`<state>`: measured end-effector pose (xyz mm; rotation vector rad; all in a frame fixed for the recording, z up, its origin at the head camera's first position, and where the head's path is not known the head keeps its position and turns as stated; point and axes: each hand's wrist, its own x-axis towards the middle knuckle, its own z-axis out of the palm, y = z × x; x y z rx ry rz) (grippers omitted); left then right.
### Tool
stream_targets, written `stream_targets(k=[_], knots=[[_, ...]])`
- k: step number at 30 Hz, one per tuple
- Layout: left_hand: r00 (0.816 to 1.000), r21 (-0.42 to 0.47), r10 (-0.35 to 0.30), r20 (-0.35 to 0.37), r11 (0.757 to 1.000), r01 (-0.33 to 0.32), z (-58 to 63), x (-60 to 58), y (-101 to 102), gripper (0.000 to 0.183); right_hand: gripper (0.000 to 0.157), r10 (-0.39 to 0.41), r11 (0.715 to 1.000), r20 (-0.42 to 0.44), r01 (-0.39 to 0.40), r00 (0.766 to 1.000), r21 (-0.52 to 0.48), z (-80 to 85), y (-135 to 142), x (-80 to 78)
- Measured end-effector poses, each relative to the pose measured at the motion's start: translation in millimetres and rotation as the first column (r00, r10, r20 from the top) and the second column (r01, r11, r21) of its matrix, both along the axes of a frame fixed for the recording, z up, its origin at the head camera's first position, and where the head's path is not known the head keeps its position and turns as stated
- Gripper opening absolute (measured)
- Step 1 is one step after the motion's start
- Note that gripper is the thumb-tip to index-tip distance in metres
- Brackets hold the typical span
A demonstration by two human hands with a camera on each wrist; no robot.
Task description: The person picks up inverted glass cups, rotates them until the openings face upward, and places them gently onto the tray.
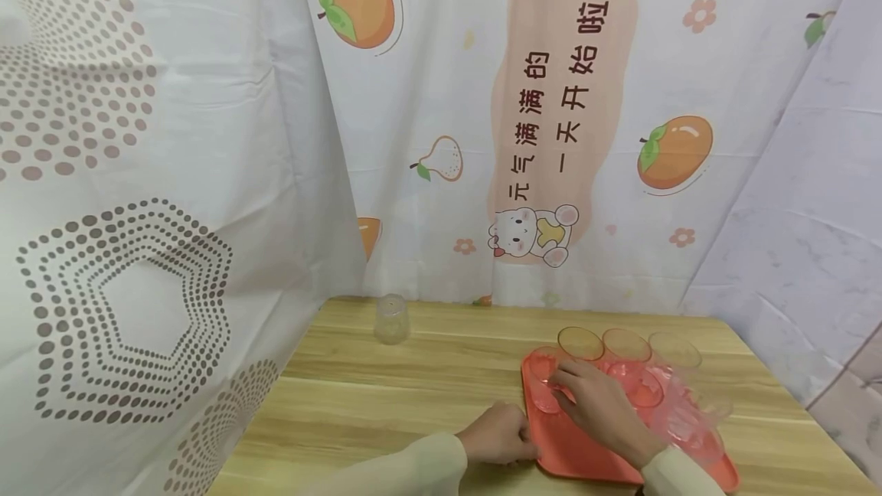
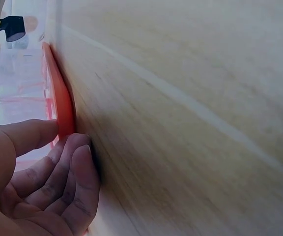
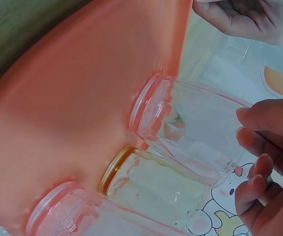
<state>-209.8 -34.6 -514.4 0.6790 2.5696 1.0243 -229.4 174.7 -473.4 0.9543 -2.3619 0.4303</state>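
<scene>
In the head view a red tray (image 1: 579,450) lies on the table's right part, with several clear cups on it. My left hand (image 1: 499,435) pinches the tray's left edge; the left wrist view shows a finger on the red rim (image 2: 64,105) and other fingers curled beside it. Over the tray is my right hand (image 1: 599,404), with thumb and a finger close together on the upper edge of a clear cup (image 3: 195,128) at the tray's left back corner. That cup stands on the tray. Beside it are a yellowish cup (image 3: 156,177) and a pinkish cup (image 3: 82,211).
One clear cup (image 1: 391,320) stands apart near the back left of the wooden table (image 1: 386,389). Printed curtains (image 1: 441,98) hang behind the table and along its left side. More transparent cups (image 1: 689,431) crowd the tray's right part.
</scene>
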Motion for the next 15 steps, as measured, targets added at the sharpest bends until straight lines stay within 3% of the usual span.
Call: stream_targets(k=[15], knots=[[1.000, -0.015, -0.008, -0.005, 1.000, 0.008, -1.6, -1.0, 0.7, 0.041, 0.030, -0.005, 1.000, -0.008, 0.005, 1.000, -0.016, 0.7, -0.8, -8.2]])
